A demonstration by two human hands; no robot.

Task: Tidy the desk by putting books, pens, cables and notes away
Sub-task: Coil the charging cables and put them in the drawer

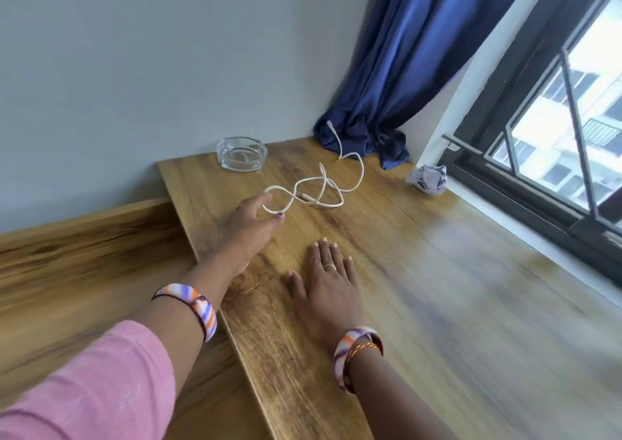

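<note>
Wooden desk (420, 271): left hand (250, 224) pinches tangled cable (323, 187).

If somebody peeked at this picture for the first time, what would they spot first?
Probably the white cable lying in loose loops in the middle of the wooden desk, with the left hand pinching its nearest loop while the right hand rests flat on the wood. Next, the blue curtain bunched in the far corner by the window, with a glass ashtray against the wall and a crumpled paper near the sill.
</note>
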